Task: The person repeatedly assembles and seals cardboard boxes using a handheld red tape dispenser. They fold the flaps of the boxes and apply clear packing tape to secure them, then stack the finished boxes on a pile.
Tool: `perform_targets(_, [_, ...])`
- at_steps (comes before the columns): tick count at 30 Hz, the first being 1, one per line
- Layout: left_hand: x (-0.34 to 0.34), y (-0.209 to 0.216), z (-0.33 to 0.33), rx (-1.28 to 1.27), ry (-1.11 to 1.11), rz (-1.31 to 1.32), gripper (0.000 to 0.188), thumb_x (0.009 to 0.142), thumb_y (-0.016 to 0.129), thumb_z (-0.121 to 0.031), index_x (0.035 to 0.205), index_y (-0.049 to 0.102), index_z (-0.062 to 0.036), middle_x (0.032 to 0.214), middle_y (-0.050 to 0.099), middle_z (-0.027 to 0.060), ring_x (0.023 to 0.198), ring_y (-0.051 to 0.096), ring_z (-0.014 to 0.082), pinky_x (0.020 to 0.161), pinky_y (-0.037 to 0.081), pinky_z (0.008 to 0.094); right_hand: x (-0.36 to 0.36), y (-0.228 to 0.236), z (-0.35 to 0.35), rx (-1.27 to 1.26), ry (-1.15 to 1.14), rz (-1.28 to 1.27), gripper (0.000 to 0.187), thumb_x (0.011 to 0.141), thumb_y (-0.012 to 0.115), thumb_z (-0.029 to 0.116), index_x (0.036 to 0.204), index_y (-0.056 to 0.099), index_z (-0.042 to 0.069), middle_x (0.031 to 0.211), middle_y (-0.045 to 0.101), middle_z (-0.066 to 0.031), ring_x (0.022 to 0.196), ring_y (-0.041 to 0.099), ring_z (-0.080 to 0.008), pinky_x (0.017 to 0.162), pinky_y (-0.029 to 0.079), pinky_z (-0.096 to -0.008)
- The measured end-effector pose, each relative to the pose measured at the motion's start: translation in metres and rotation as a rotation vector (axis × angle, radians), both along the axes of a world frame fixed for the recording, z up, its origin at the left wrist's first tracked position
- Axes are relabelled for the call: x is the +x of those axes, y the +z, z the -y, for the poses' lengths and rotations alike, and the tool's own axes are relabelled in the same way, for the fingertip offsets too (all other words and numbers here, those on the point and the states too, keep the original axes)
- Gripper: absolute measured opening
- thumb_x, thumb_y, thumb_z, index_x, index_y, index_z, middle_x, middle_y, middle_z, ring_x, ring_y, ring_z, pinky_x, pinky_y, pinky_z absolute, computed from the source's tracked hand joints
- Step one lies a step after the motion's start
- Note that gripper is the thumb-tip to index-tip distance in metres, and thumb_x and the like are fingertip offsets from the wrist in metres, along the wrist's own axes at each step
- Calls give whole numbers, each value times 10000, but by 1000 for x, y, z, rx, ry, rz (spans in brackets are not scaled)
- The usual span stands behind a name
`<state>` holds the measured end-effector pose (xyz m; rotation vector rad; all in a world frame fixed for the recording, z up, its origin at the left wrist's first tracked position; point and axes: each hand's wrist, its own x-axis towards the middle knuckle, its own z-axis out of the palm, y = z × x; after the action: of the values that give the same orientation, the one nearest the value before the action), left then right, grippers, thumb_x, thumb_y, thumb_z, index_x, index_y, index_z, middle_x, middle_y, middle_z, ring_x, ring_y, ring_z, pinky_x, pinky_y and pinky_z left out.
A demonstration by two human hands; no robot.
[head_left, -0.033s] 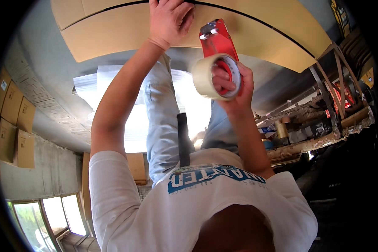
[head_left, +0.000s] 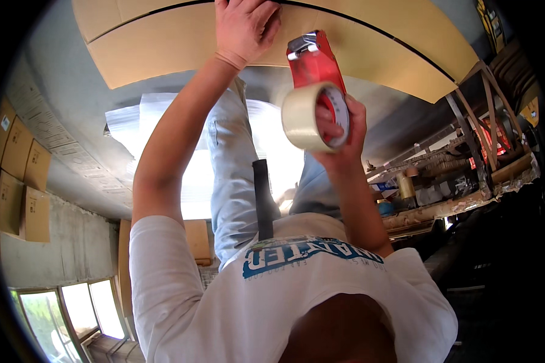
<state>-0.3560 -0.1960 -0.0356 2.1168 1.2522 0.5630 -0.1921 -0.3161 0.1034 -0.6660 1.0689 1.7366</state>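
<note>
A red tape dispenser [head_left: 318, 68] with a wide roll of clear tape [head_left: 300, 121] is held up by my right hand [head_left: 347, 144]. Some of its fingers show inside the roll's core, and the metal-and-roller end tips toward the cardboard. At the top of the view lies a large brown cardboard box [head_left: 375, 51], crossed by a long dark gap between its panels. My left hand [head_left: 246, 29] is on this box by the gap, its fingers curled. The fingertips are partly hidden, so what they grip does not show. The dispenser hangs just short of the box's near panel.
White sheets [head_left: 163, 121] lie on the floor around my legs. Several brown boxes [head_left: 19, 145] are stacked at the far left. A cluttered shelf [head_left: 430, 209] with a metal frame stands on the right. Windows [head_left: 72, 311] show at the lower left.
The tape dispenser in my right hand has come slightly down, toward me, and turned a little. My left hand has barely moved on the box.
</note>
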Motion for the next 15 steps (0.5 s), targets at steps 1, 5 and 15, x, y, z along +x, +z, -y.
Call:
perform_targets(1, [1,0,-1,7,-15,-58,83,816,617,-140,861,593,-74,1412,502,66,1419,275,416,1081,136,708,-3,9,-1,34,-83,-69,370,945,474,336,1130,556,27,797,476,-16,512,449,-53,686,522,-298])
perform_targets(5, [3,-10,9,92,-28,-221,345,865,630,-306,1152,575,-125,1491,416,57,1404,303,403,1072,162,682,1,38,-38,-117,-61,135,328,946,500,324,1126,585,63,813,543,-15,537,491,-38,689,499,-228])
perform_targets(15, [22,-25,13,174,13,-368,492,928,595,-356,1383,466,-221,1531,366,20,1423,287,367,1082,183,662,55,-39,-156,184,1252,1846,661,810,736,174,1395,470,19,934,705,-93,803,648,-137,733,537,-315])
